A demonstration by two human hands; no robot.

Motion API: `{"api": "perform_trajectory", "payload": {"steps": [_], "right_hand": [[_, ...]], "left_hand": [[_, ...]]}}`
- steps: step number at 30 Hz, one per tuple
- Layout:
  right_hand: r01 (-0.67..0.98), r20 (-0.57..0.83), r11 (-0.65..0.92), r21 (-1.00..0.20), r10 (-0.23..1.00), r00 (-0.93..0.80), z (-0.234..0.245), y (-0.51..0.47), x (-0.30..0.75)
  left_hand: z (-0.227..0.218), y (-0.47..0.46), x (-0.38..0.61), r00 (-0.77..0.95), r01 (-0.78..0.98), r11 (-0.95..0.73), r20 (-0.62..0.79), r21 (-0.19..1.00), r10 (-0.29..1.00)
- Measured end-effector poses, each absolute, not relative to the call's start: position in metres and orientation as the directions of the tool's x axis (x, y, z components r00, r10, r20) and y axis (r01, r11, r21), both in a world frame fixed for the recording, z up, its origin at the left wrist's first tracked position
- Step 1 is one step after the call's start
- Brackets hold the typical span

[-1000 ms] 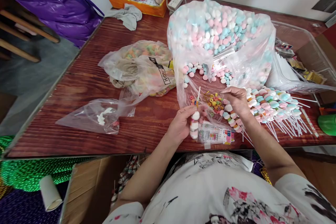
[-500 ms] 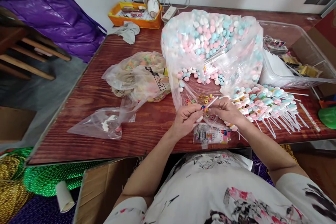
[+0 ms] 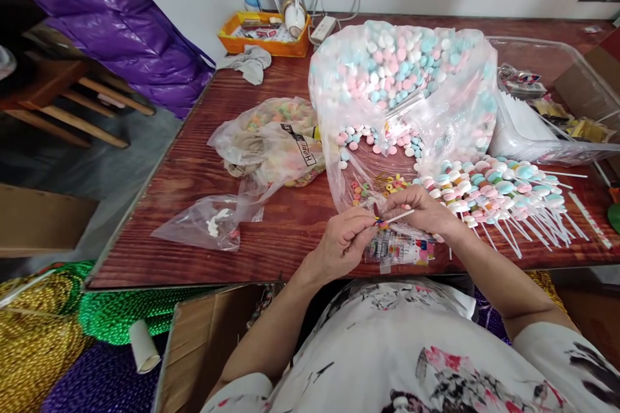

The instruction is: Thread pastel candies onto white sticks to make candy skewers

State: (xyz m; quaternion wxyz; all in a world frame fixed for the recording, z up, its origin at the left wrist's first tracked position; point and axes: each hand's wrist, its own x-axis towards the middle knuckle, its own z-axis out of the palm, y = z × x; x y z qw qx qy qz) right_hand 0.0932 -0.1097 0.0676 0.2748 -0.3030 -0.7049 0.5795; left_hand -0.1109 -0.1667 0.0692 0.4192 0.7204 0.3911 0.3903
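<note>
At the near edge of the table point(image 3: 290, 239), in the head view, a white stick point(image 3: 402, 215) was held slanted, seemingly so its coloured band point(image 3: 380, 222) could be reached from both sides. The stick was pinched at that band by the left hand point(image 3: 341, 242), thumb against forefinger; the fingers of the right hand point(image 3: 419, 210) were curled beside it, their grip partly hidden. Pastel discs point(image 3: 397, 68) were contained in a large translucent bag point(image 3: 453, 117) beyond, yellow packets point(image 3: 588, 130) in a clear bin point(image 3: 576, 153) at right.
</note>
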Motion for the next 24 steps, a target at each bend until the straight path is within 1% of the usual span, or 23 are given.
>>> {"api": "perform_trajectory", "payload": {"steps": [2,5,7,9,11,13,14,15,16,18,20,22,24], "right_hand": [[0.048,0.013,0.059,-0.997,0.747,-0.665,0.062,-0.112,0.092],[-0.031,-0.027,-0.061,-0.998,0.767,-0.641,0.052,-0.116,0.089],[-0.084,-0.064,-0.138,-0.987,0.81,-0.583,0.046,-0.12,0.089],[-0.136,-0.084,-0.164,-0.977,0.883,-0.461,0.041,-0.126,0.091],[-0.161,-0.056,-0.1,-0.982,0.965,-0.256,0.038,-0.133,0.095],[-0.131,0.062,0.056,-0.99,0.997,-0.047,0.038,-0.141,0.098],[-0.094,0.151,0.151,-0.984,0.988,0.011,0.039,-0.145,0.098],[-0.044,0.242,0.243,-0.969,0.97,0.021,0.04,-0.148,0.097],[0.012,0.327,0.327,-0.945,0.945,-0.013,0.04,-0.151,0.095],[0.125,0.437,0.454,-0.882,0.888,-0.141,0.041,-0.153,0.09],[0.217,0.463,0.511,-0.832,0.854,-0.236,0.039,-0.151,0.085],[0.269,0.452,0.512,-0.816,0.854,-0.257,0.036,-0.148,0.082],[0.269,0.427,0.49,-0.829,0.866,-0.26,0.033,-0.144,0.08]], "left_hand": [[0.069,-0.167,-0.111,0.395,0.244,-0.375,0.262,0.894,0.881],[0.069,-0.167,-0.109,0.37,0.229,-0.346,0.247,0.91,0.895],[0.067,-0.166,-0.107,0.317,0.211,-0.293,0.218,0.933,0.923],[0.062,-0.164,-0.105,0.23,0.19,-0.234,0.189,0.953,0.955],[0.054,-0.162,-0.102,0.138,0.158,-0.144,0.123,0.977,0.983],[0.044,-0.16,-0.098,0.083,0.085,0.0,-0.007,0.996,0.997],[0.041,-0.159,-0.094,0.08,0.04,0.08,-0.083,0.996,0.993],[0.038,-0.159,-0.091,0.09,0.001,0.142,-0.142,0.99,0.986],[0.036,-0.159,-0.087,0.105,-0.026,0.176,-0.172,0.984,0.98],[0.037,-0.159,-0.08,0.118,-0.047,0.169,-0.162,0.985,0.98],[0.04,-0.16,-0.076,0.12,-0.051,0.148,-0.141,0.988,0.983],[0.043,-0.161,-0.076,0.139,-0.043,0.173,-0.166,0.984,0.976],[0.045,-0.162,-0.078,0.165,-0.008,0.191,-0.187,0.981,0.968]]}}
